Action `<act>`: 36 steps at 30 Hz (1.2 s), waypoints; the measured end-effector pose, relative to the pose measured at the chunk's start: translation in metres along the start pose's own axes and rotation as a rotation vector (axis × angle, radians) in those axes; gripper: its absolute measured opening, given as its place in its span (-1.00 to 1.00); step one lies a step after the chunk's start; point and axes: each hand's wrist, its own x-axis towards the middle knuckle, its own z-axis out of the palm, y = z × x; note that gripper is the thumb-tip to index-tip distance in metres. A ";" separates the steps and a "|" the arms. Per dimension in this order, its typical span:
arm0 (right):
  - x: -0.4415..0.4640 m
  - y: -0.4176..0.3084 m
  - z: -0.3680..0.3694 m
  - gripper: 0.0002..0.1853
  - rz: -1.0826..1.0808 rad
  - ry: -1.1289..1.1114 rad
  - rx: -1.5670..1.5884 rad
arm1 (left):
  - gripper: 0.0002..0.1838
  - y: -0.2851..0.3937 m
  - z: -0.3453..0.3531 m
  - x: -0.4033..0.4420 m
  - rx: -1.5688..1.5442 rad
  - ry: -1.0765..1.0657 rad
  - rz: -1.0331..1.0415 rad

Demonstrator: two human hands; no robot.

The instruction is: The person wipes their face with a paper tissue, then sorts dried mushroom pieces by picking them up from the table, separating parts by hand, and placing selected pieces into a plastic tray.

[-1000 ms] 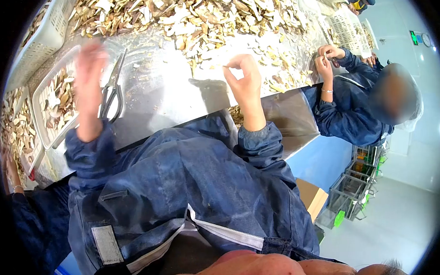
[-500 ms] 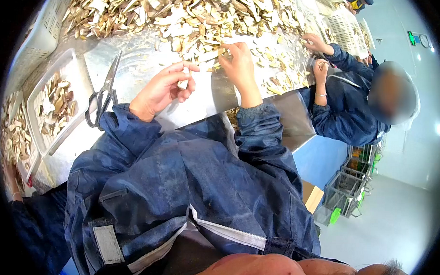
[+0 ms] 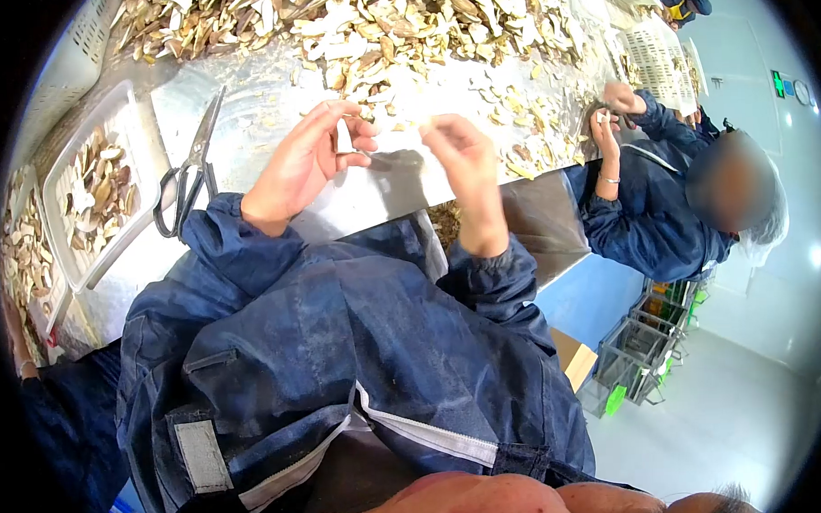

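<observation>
My left hand [image 3: 308, 162] is raised over the front of the metal table, its fingers curled round a pale mushroom slice [image 3: 344, 139]. To its right, my right hand [image 3: 466, 164] hovers with thumb and fingertips pressed together. Motion blurs it, and anything in the pinch is too small to make out. Beyond both hands lies a large heap of sliced mushrooms [image 3: 384, 27]. Black-handled scissors [image 3: 190, 169] rest left of my left hand, blades pointing away from me. Beside them stands a clear tray [image 3: 137, 207] with mushroom slices inside.
White perforated baskets stand at the far left [image 3: 65, 83] and far right [image 3: 652, 58]. A co-worker [image 3: 652, 194] in dark blue works at the table's right side. Another person's arm shows at the left edge. Wire crates [image 3: 640, 348] stand on the floor at right.
My left hand came from beside the scissors towards the middle and now holds a slice. My right hand went out to the heap's edge, then drew back. The scissors lie at a different angle.
</observation>
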 end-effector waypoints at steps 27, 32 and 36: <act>0.019 0.018 0.008 -0.81 -0.265 0.200 -1.023 | -0.51 0.008 0.004 -0.001 0.079 0.105 -0.009; 0.028 0.020 -0.002 -0.83 -0.322 0.259 -0.996 | -0.50 0.004 -0.003 0.002 0.112 0.141 0.041; 0.025 -0.004 0.019 -0.79 -0.101 0.128 -0.394 | -0.49 0.002 -0.001 0.001 0.116 0.148 0.065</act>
